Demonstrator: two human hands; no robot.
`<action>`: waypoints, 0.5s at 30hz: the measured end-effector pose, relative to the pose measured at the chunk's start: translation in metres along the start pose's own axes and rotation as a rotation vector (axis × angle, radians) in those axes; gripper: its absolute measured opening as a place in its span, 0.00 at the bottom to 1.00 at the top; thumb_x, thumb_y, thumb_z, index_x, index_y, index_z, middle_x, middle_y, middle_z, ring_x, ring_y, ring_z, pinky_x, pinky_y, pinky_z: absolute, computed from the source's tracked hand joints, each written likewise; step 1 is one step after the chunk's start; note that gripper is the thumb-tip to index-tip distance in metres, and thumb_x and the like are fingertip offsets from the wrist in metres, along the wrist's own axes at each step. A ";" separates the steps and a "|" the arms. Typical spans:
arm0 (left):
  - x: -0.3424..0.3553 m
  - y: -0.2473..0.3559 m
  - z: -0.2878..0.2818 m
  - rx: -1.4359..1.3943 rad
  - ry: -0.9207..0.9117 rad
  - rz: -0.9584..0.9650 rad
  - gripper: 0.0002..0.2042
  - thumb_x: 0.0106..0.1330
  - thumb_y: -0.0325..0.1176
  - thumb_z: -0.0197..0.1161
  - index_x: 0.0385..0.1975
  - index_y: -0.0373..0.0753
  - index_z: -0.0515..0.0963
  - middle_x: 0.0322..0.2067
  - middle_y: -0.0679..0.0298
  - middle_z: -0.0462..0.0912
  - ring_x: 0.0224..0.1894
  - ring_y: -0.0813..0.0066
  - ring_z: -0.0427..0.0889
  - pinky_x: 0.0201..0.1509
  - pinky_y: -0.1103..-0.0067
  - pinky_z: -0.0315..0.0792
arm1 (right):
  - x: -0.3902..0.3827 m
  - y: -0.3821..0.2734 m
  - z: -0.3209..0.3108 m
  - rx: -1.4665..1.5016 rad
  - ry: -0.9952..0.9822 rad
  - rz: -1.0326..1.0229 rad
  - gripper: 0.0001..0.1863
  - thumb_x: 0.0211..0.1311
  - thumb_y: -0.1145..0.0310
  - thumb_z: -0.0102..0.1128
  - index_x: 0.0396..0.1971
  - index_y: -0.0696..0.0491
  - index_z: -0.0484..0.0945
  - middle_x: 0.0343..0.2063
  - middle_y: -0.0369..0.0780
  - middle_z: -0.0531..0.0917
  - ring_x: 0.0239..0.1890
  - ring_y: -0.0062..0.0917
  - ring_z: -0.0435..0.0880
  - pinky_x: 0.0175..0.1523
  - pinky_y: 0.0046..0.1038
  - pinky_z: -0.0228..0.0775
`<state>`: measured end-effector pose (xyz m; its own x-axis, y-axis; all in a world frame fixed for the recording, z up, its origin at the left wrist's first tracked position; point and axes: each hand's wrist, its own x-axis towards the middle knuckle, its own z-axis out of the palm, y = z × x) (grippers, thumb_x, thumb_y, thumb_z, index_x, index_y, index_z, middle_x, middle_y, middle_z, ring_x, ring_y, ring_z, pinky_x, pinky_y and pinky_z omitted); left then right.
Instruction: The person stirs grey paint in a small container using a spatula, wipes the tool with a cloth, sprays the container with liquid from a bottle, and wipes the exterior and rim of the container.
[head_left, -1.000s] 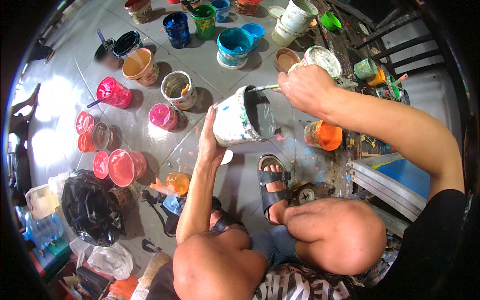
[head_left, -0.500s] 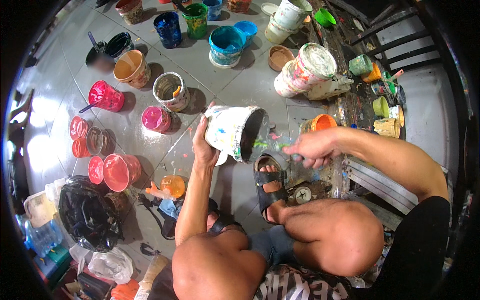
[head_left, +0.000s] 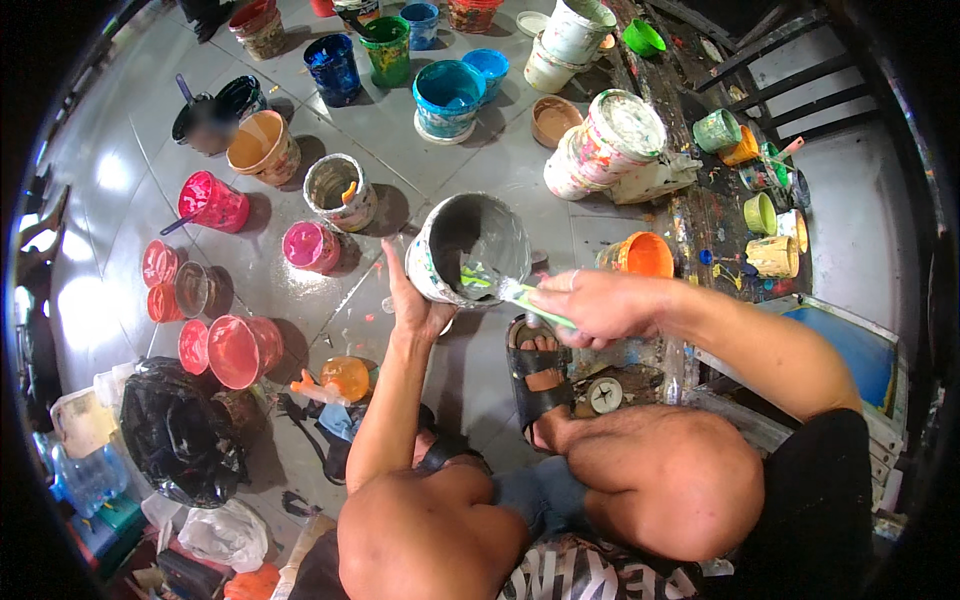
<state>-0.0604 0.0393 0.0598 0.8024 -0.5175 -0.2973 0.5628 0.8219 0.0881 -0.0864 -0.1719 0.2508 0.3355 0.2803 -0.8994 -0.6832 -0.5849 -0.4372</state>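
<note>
My left hand (head_left: 412,295) supports a white, paint-spattered bucket (head_left: 425,258) by its left side and underside. The bucket is tipped, its mouth facing up and toward me, and its inside is coated dark grey. In my right hand (head_left: 600,305) is a slim tool with a light green handle (head_left: 545,307), gripped at the bucket's near right rim. Its front part reaches over the rim into the bucket, where bright green shows near the tip. The exact kind of tool cannot be made out.
Paint pots stand around on the grey tiled floor, among them a pink pot (head_left: 312,247), a grey one with an orange tool (head_left: 338,193) and a blue one (head_left: 450,95). An orange pot (head_left: 645,257) sits right of the bucket. A black bag (head_left: 180,430) lies at left.
The bucket has turned from lying sideways to facing its mouth up toward me. My right hand has moved left, bringing the green-handled tool to the rim and into the bucket.
</note>
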 end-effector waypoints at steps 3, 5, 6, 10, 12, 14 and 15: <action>0.000 -0.008 0.001 0.087 0.023 -0.056 0.42 0.69 0.71 0.44 0.67 0.39 0.69 0.64 0.54 0.74 0.64 0.54 0.73 0.70 0.55 0.65 | 0.000 0.011 -0.023 -1.079 0.363 -0.502 0.15 0.77 0.61 0.45 0.39 0.56 0.75 0.24 0.49 0.82 0.28 0.45 0.83 0.31 0.44 0.72; 0.001 -0.008 -0.004 0.137 0.097 -0.060 0.39 0.71 0.69 0.44 0.67 0.40 0.69 0.64 0.53 0.74 0.65 0.52 0.73 0.71 0.54 0.63 | -0.015 -0.024 -0.013 -1.186 0.493 -0.291 0.12 0.74 0.64 0.48 0.36 0.57 0.75 0.30 0.54 0.84 0.37 0.52 0.85 0.37 0.51 0.74; 0.000 -0.006 0.001 0.107 0.083 -0.064 0.39 0.72 0.68 0.44 0.67 0.40 0.70 0.64 0.53 0.74 0.65 0.52 0.73 0.71 0.54 0.64 | -0.019 -0.030 -0.012 -1.227 0.519 -0.315 0.13 0.73 0.64 0.49 0.35 0.57 0.77 0.29 0.53 0.85 0.36 0.51 0.85 0.36 0.50 0.76; -0.005 -0.006 0.006 0.028 0.057 -0.078 0.32 0.75 0.61 0.44 0.66 0.41 0.71 0.60 0.56 0.78 0.61 0.56 0.77 0.67 0.55 0.69 | -0.022 -0.041 -0.016 -1.401 0.593 -0.191 0.13 0.69 0.64 0.53 0.31 0.57 0.82 0.27 0.50 0.86 0.35 0.45 0.87 0.37 0.45 0.79; -0.007 -0.007 0.007 0.030 0.001 -0.103 0.30 0.76 0.58 0.44 0.64 0.42 0.73 0.59 0.58 0.80 0.59 0.58 0.79 0.65 0.56 0.71 | -0.021 -0.046 -0.017 -1.482 0.646 -0.175 0.13 0.65 0.64 0.55 0.29 0.56 0.84 0.27 0.48 0.86 0.34 0.43 0.88 0.37 0.43 0.80; -0.007 -0.009 0.013 0.001 0.040 -0.136 0.27 0.76 0.55 0.44 0.61 0.43 0.75 0.56 0.60 0.82 0.55 0.60 0.81 0.63 0.59 0.73 | -0.011 -0.058 -0.008 -1.537 0.713 -0.316 0.10 0.61 0.66 0.57 0.28 0.55 0.85 0.27 0.47 0.87 0.33 0.42 0.88 0.37 0.42 0.81; -0.008 -0.012 0.015 -0.019 0.030 -0.136 0.26 0.76 0.55 0.44 0.61 0.43 0.76 0.56 0.60 0.82 0.55 0.60 0.81 0.63 0.60 0.74 | -0.009 -0.059 -0.006 -1.563 0.747 -0.386 0.09 0.59 0.66 0.58 0.28 0.54 0.86 0.27 0.46 0.87 0.32 0.41 0.89 0.37 0.41 0.81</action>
<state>-0.0705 0.0301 0.0758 0.7123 -0.6175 -0.3337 0.6620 0.7491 0.0270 -0.0450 -0.1441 0.2845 0.8131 0.4511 -0.3680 0.5451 -0.8118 0.2092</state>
